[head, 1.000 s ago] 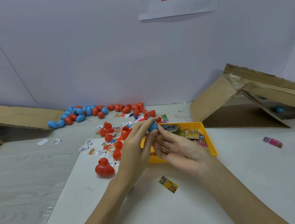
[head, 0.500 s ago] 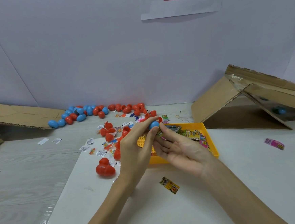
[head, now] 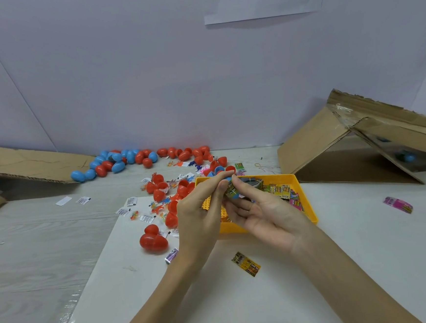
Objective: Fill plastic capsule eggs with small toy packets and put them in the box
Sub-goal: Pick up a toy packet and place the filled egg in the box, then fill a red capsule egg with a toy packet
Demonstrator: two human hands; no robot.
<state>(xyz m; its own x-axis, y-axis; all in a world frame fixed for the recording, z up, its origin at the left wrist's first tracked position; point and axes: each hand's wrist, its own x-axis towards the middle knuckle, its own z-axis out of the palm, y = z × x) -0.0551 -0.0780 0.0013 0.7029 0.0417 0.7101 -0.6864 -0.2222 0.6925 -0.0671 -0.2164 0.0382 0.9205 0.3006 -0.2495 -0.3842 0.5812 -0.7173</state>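
pinching blue capsule egg (head: 233,194) between left hand (head: 198,218) and right hand (head: 264,214) fingertips, both grips narrow

Most of the blue capsule egg (head: 233,195) is hidden between the fingers (head: 221,186) of both hands, so whether it is closed cannot be told. Behind the fingers, part of the yellow tray (head: 309,204) is covered. Far right of them, the cardboard box (head: 373,133) runs off the edge.
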